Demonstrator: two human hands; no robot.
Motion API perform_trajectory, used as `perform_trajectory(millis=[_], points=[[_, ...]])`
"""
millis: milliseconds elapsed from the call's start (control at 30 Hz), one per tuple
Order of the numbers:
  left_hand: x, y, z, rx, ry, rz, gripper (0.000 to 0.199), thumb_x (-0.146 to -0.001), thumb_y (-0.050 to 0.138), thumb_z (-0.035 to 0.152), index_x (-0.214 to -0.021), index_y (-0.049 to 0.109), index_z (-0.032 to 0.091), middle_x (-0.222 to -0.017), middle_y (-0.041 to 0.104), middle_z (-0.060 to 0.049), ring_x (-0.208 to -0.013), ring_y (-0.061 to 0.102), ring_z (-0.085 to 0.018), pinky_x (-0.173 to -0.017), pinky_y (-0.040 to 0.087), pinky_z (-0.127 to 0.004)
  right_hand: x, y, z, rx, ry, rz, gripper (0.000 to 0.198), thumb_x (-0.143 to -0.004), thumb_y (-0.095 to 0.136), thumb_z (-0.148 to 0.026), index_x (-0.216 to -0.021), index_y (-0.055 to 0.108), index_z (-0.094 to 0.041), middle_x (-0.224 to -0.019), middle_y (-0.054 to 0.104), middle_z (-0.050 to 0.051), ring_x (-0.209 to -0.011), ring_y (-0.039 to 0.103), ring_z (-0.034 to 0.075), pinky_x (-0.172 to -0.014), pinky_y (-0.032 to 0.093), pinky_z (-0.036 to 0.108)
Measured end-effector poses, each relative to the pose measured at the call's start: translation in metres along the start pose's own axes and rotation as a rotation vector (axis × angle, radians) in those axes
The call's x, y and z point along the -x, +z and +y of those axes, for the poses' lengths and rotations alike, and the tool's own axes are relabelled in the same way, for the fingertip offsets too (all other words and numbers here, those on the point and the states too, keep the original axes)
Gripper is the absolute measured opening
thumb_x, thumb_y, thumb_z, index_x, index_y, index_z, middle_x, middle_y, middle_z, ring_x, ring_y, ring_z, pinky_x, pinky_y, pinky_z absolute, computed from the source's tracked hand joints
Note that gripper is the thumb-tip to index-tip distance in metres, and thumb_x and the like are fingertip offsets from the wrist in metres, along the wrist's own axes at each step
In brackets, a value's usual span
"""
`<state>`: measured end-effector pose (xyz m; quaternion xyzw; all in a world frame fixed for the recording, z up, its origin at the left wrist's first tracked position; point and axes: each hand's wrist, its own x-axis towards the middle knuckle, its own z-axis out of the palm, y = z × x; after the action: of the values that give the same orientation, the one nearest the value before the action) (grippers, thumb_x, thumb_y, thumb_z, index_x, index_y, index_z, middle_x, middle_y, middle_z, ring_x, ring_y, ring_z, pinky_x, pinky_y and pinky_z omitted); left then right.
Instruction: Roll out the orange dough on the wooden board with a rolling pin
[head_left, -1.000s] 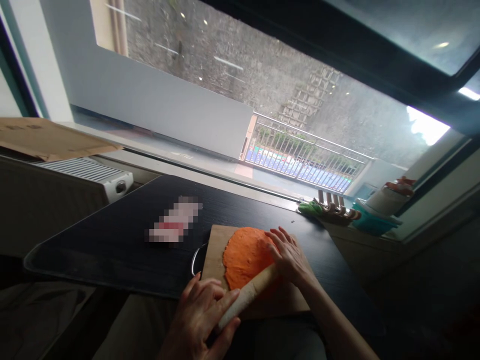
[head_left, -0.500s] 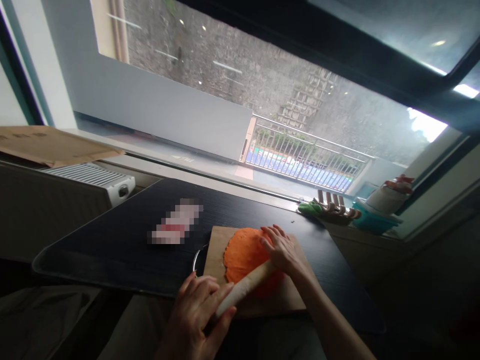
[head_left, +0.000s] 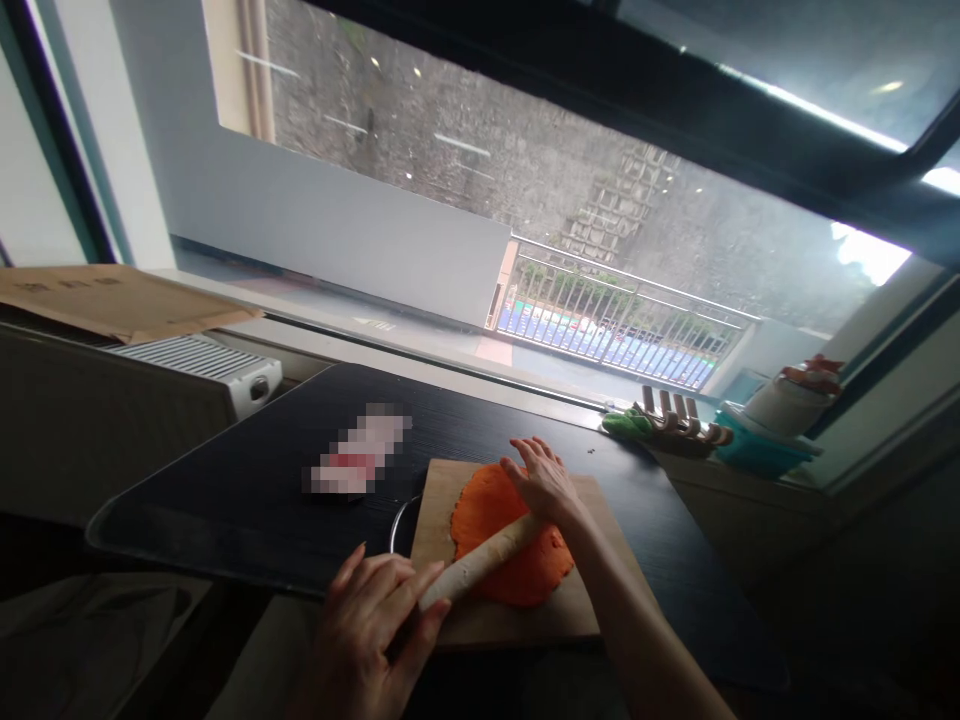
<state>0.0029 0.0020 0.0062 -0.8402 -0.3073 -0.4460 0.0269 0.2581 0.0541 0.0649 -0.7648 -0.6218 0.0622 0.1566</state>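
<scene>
An orange sheet of rolled-out dough [head_left: 480,495] lies flat on a wooden board [head_left: 439,480], its edge slightly ragged. A pale rolling pin [head_left: 480,565] crosses it at a slant, with dough showing on both sides. My left hand [head_left: 379,620] is closed around the pin's near end, thumb on the lower side. At the far end, my right hand [head_left: 547,485] presses on the pin with its palm. Its fingers stretch out over the dough, apart from one another. That hand and wrist hide the pin's far tip and part of the dough.
The board rests on a dark table [head_left: 247,500]. A metal ring-like edge [head_left: 395,525] shows left of the board, and a pixelated item [head_left: 360,455] lies farther left. By the window stand a green item [head_left: 628,425], a brown rack [head_left: 679,420] and a teal container [head_left: 765,445].
The rolling pin and both hands have moved a little up and left across the dough, uncovering more of it on the near side. The whole view has shifted slightly.
</scene>
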Motion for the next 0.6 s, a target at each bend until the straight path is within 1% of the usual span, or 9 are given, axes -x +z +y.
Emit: perform_trajectory(millis=[100, 200, 267, 300, 333, 400, 500, 567, 600], points=[[0.003, 0.002, 0.011, 0.031, 0.079, -0.004, 0.035, -0.084, 0.060, 0.034, -0.118, 0.057, 0.027, -0.087, 0.066, 0.003, -0.087, 0.062, -0.015, -0.103, 0.033, -0.038, 0.031, -0.001, 0.018, 0.001, -0.015, 0.041, 0.048, -0.095, 0.033, -0.047, -0.134, 0.049, -0.025, -0.141, 0.047, 0.002, -0.139, 0.025, 0.021, -0.111, 0.023, 0.041], [0.005, 0.005, 0.025, 0.068, 0.152, -0.014, 0.039, -0.082, 0.062, 0.034, -0.120, 0.057, 0.027, -0.087, 0.066, 0.003, -0.089, 0.062, -0.015, -0.102, 0.035, -0.036, 0.069, -0.003, 0.039, 0.018, -0.091, 0.106, 0.044, -0.097, 0.030, -0.039, -0.130, 0.054, -0.024, -0.138, 0.050, 0.000, -0.139, 0.024, 0.018, -0.114, 0.020, 0.037], [0.006, 0.007, 0.031, 0.085, 0.172, -0.015, 0.040, -0.081, 0.063, 0.034, -0.120, 0.057, 0.026, -0.086, 0.066, 0.003, -0.089, 0.063, -0.015, -0.101, 0.036, -0.036, 0.081, -0.004, 0.046, 0.033, -0.131, 0.130, 0.044, -0.097, 0.029, -0.036, -0.130, 0.054, -0.023, -0.139, 0.049, -0.001, -0.140, 0.022, 0.018, -0.115, 0.019, 0.035], [0.006, 0.008, 0.031, 0.092, 0.169, -0.010, 0.040, -0.081, 0.063, 0.035, -0.119, 0.057, 0.026, -0.085, 0.066, 0.003, -0.088, 0.063, -0.015, -0.101, 0.036, -0.036, 0.081, -0.004, 0.046, 0.040, -0.133, 0.131, 0.044, -0.096, 0.029, -0.035, -0.130, 0.054, -0.024, -0.140, 0.049, -0.002, -0.140, 0.021, 0.018, -0.115, 0.018, 0.036], [0.006, 0.009, 0.029, 0.098, 0.153, 0.003, 0.039, -0.082, 0.063, 0.036, -0.119, 0.057, 0.026, -0.085, 0.066, 0.003, -0.088, 0.063, -0.015, -0.101, 0.036, -0.036, 0.076, -0.003, 0.043, 0.043, -0.123, 0.125, 0.043, -0.097, 0.029, -0.035, -0.131, 0.053, -0.025, -0.140, 0.049, -0.002, -0.140, 0.022, 0.018, -0.115, 0.018, 0.037], [0.006, 0.012, 0.023, 0.102, 0.087, 0.046, 0.035, -0.084, 0.060, 0.038, -0.116, 0.058, 0.025, -0.085, 0.066, 0.003, -0.088, 0.063, -0.015, -0.102, 0.035, -0.037, 0.056, -0.001, 0.032, 0.038, -0.084, 0.101, 0.044, -0.096, 0.030, -0.038, -0.133, 0.051, -0.026, -0.140, 0.049, -0.002, -0.140, 0.024, 0.019, -0.114, 0.018, 0.039], [0.006, 0.013, 0.008, 0.073, -0.027, 0.089, 0.029, -0.087, 0.056, 0.039, -0.112, 0.061, 0.026, -0.085, 0.067, 0.002, -0.088, 0.062, -0.016, -0.103, 0.034, -0.040, 0.016, 0.002, 0.007, 0.016, -0.034, 0.051, 0.051, -0.094, 0.034, -0.046, -0.137, 0.046, -0.022, -0.143, 0.046, 0.004, -0.139, 0.025, 0.022, -0.112, 0.021, 0.042], [0.005, 0.011, 0.002, 0.047, -0.051, 0.090, 0.028, -0.088, 0.054, 0.040, -0.111, 0.061, 0.026, -0.085, 0.067, 0.002, -0.086, 0.063, -0.016, -0.103, 0.035, -0.039, -0.003, 0.002, -0.006, 0.011, -0.024, 0.028, 0.056, -0.093, 0.035, -0.048, -0.139, 0.043, -0.018, -0.143, 0.044, 0.007, -0.138, 0.026, 0.024, -0.111, 0.023, 0.043], [0.005, 0.009, 0.000, 0.037, -0.054, 0.086, 0.028, -0.089, 0.053, 0.040, -0.111, 0.061, 0.026, -0.084, 0.066, 0.002, -0.086, 0.063, -0.016, -0.103, 0.035, -0.039, -0.007, 0.002, -0.008, 0.008, -0.025, 0.022, 0.057, -0.093, 0.036, -0.049, -0.140, 0.042, -0.017, -0.143, 0.044, 0.008, -0.138, 0.027, 0.024, -0.111, 0.023, 0.044]])
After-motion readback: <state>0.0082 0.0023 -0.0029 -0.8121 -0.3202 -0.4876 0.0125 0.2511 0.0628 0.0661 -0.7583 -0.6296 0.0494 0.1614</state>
